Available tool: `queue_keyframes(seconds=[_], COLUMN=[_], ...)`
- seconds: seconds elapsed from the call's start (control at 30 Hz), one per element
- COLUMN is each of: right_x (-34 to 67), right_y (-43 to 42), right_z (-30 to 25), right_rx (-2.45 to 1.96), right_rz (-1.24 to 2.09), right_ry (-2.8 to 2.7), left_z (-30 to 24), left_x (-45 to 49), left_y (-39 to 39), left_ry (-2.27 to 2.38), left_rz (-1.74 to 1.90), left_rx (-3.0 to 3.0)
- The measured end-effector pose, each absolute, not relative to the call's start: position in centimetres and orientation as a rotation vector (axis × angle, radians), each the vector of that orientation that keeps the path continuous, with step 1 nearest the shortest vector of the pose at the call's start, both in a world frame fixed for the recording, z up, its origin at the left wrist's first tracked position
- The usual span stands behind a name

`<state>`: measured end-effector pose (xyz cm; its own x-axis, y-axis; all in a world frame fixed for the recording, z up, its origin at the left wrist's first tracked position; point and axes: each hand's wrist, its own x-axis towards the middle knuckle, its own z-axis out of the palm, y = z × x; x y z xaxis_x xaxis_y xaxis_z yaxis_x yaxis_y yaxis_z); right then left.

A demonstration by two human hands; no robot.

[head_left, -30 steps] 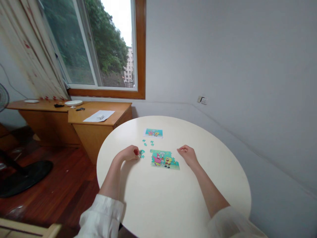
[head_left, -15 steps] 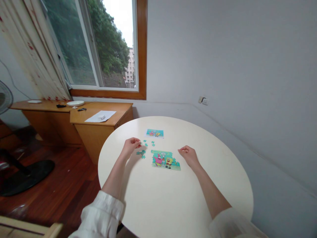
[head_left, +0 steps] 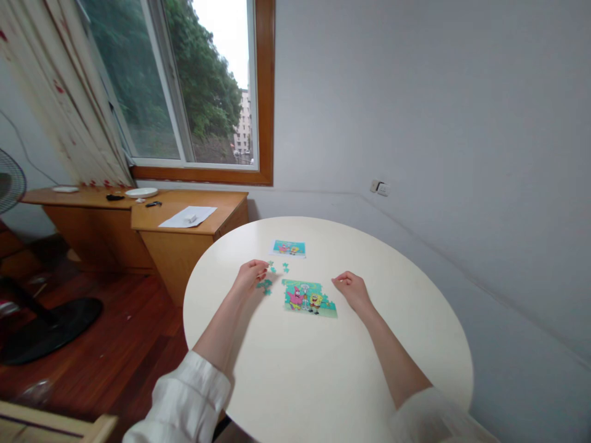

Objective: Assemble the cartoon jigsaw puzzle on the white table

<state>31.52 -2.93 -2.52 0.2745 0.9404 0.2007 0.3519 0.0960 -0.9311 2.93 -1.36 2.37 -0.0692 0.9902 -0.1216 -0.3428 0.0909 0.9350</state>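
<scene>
A partly assembled jigsaw puzzle (head_left: 302, 298) of cartoon characters lies flat on the white round table (head_left: 314, 375), with a notched gap along its upper right edge. My left hand (head_left: 250, 274) is over the table to the puzzle's left, thumb and fingertips pinched beside loose teal puzzle pieces (head_left: 273, 269). Whatever is in that pinch is hidden. More loose pieces (head_left: 265, 285) lie just below those fingers, and another small group (head_left: 285, 267) is further right. My right hand (head_left: 353, 289) rests right of the puzzle, fingers closed together; I cannot make out anything in them.
A reference picture card (head_left: 289, 248) with the same characters lies behind the loose pieces. Left of the table stands a wooden desk (head_left: 231, 206) with a paper sheet (head_left: 178, 217) and a white plate (head_left: 141, 192). A standing fan (head_left: 60, 329) is further left.
My left hand has shifted slightly right and towards me, now covering part of the loose pieces. My right hand and the puzzle have stayed in place.
</scene>
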Motion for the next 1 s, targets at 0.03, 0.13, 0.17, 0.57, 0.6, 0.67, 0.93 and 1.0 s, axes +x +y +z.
queue_keyframes(seconds=[0.03, 0.13, 0.17, 0.57, 0.6, 0.67, 0.93, 1.0], right_x=[31.51, 31.49, 31.47, 31.27, 31.26, 31.25, 31.31, 31.31], right_y=[-2.91, -2.88, -2.89, -3.26, -3.24, -3.20, -3.10, -3.06], right_z=[-2.55, -2.60, -2.59, -2.06, -2.07, -2.10, -2.34, -2.39], right_rx=[-1.461, -1.456, -1.458, -1.477, -1.474, -1.468, -1.471, -1.477], right_rz=[0.685, 0.685, 0.685, 0.695, 0.693, 0.687, 0.696, 0.696], right_ry=[-1.275, -1.282, -1.284, -1.280, -1.280, -1.281, -1.292, -1.291], left_z=[2.29, 2.06, 2.01, 2.22, 2.18, 2.09, 2.04, 2.11], left_x=[3.01, 3.18, 3.23, 3.47, 3.45, 3.43, 3.64, 3.72], left_y=[-1.36, -1.37, -1.37, -1.48, -1.47, -1.44, -1.44, -1.49], left_ry=[1.044, 0.999, 0.993, 0.945, 0.939, 0.930, 0.918, 0.922], left_rz=[1.335, 1.333, 1.335, 1.270, 1.264, 1.263, 1.286, 1.280], left_rx=[0.837, 0.849, 0.849, 0.854, 0.862, 0.875, 0.869, 0.866])
